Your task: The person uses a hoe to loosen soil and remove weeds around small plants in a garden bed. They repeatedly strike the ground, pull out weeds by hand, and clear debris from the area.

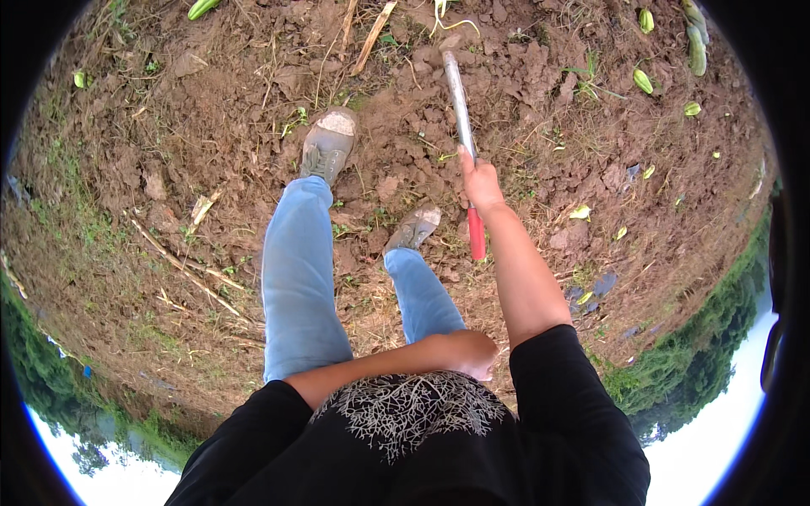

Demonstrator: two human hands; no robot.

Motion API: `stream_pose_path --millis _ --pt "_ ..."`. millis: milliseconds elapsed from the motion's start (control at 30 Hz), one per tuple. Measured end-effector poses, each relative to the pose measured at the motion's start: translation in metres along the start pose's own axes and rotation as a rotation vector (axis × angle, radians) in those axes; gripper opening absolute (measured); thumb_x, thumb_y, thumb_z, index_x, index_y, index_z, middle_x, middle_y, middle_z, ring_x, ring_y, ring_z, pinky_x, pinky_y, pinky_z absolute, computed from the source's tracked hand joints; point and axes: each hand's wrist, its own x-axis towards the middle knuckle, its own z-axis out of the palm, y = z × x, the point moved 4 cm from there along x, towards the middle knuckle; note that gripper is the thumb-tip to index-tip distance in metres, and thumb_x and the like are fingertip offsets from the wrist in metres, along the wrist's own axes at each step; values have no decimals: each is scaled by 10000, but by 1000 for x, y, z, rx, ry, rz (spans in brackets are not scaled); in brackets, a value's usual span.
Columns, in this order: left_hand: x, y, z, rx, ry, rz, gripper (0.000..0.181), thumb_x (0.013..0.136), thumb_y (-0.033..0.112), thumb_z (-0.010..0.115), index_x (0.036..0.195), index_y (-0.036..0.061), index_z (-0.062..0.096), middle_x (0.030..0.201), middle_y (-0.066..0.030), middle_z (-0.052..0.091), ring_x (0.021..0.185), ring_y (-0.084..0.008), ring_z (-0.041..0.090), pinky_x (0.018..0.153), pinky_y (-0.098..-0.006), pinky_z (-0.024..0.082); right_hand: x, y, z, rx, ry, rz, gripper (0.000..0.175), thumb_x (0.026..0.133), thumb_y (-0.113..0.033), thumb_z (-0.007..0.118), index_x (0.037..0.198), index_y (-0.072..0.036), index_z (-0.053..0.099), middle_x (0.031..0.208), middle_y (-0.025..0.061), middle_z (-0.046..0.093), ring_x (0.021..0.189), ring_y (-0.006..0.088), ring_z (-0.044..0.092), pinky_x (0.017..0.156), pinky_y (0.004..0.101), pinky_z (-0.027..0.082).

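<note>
My right hand [481, 180] is closed around the metal shaft of a long-handled tool [459, 95], just above its red grip [476, 234]. The tool's far end rests at the brown soil and looks caked with mud, so its kind cannot be told. Pale yellowish stems [443, 19] lie just beyond that end. My left forearm crosses in front of my body, and my left hand [471, 357] is near my right thigh, blurred, with its fingers mostly hidden. Whether it holds anything cannot be told.
Cloddy soil [392, 139] surrounds my muddy shoes [329, 142]. Green, ridged fruits [643, 81] and longer ones [697, 50] lie at the upper right, another [201, 7] at the upper left. Dry stalks [373, 38] lie ahead, and thin sticks [183, 269] at the left. Dark plastic scraps [605, 283] lie at the right.
</note>
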Motion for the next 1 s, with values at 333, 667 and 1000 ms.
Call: stream_pose_path --millis 333,667,1000 --pt "14 -14 16 -24 97 15 380 874 308 673 980 -55 699 997 -224 713 986 -389 692 860 -489 550 -112 -83 -47 452 100 -184 380 1036 -374 579 906 -18 609 599 -25 485 497 61 444 439 256 364" --pt "16 -17 21 7 71 56 365 881 319 643 994 -23 698 922 -219 710 930 -394 688 823 -495 540 -43 -23 37 -174 32 -112 672 972 -583 531 1071 67 673 921 330 677 917 467 675 853 482 523" --pt "9 -11 7 -138 77 54 461 873 317 708 1038 -112 672 1054 -279 690 1040 -392 671 912 -473 528 -118 -131 -50 444 173 -408 372 1041 -364 570 850 -45 569 592 -26 496 511 66 462 453 259 372"
